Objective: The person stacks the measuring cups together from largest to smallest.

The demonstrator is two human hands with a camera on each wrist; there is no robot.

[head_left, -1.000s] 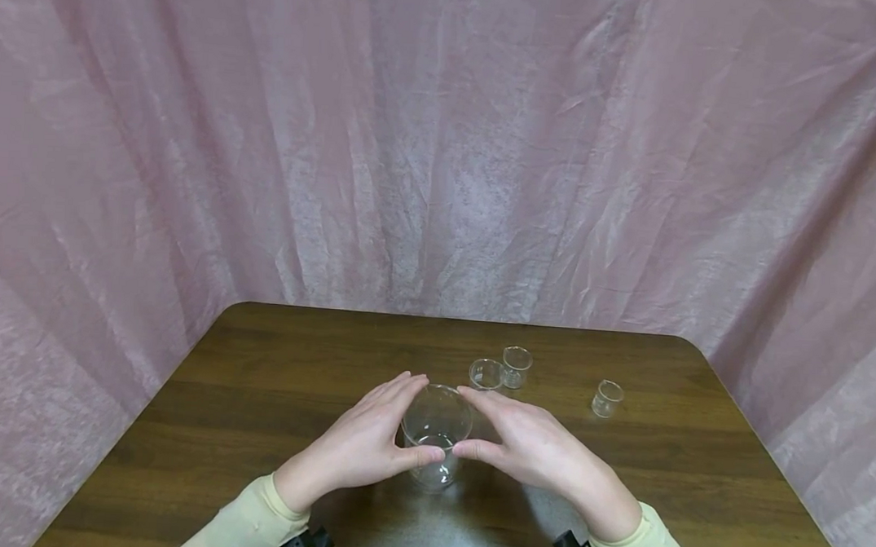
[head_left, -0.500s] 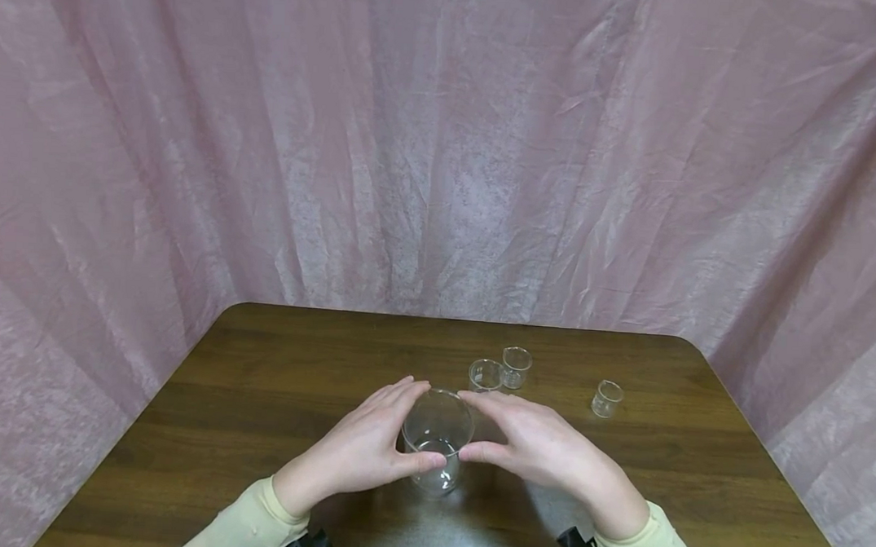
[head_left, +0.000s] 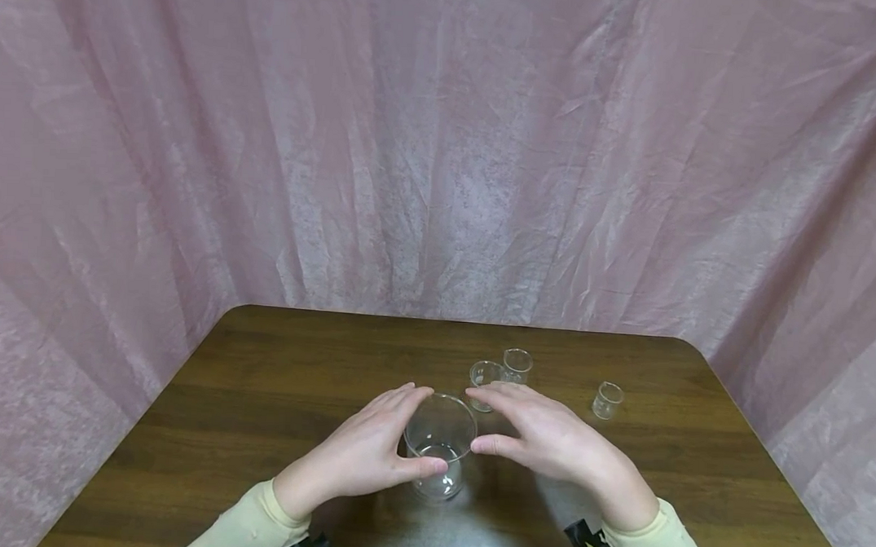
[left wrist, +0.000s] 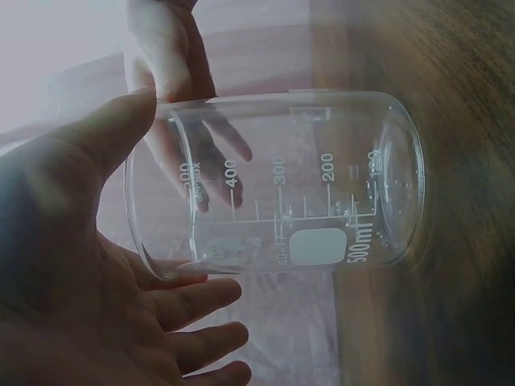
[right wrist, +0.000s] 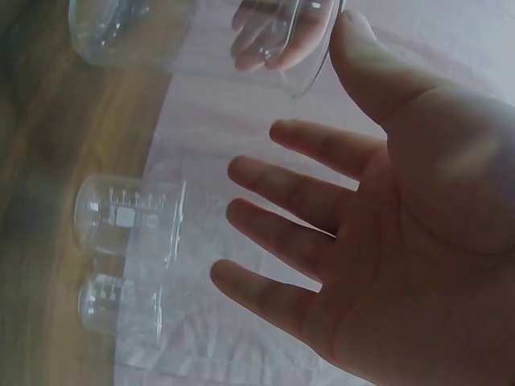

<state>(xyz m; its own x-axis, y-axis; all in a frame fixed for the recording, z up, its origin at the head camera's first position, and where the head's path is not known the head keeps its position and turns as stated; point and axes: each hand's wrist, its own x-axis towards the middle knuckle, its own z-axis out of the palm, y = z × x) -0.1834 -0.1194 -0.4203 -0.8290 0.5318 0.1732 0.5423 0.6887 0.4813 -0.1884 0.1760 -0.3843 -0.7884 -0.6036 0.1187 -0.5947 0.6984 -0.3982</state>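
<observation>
A large clear glass beaker (head_left: 440, 427) stands upright on the table, its 500 ml scale showing in the left wrist view. My left hand (head_left: 366, 446) holds the beaker at its rim, thumb on the near side and fingers round the left and far side. Beside the rim on the right is my right hand (head_left: 548, 433), fingers spread and fairly straight. Its thumb tip lies close to the glass; whether they touch I cannot tell. Just beyond the right fingertips stands a smaller beaker (head_left: 483, 373), partly hidden by that hand.
Another small beaker (head_left: 517, 363) stands close behind the partly hidden one. Farther right is the smallest beaker (head_left: 607, 401). The brown wooden table (head_left: 295, 357) has rounded far corners, and a pink curtain (head_left: 444, 143) hangs behind it.
My right hand has drawn away to the right from the large beaker's rim. The beaker and my left hand have shifted slightly toward me. The smaller beakers have stayed put.
</observation>
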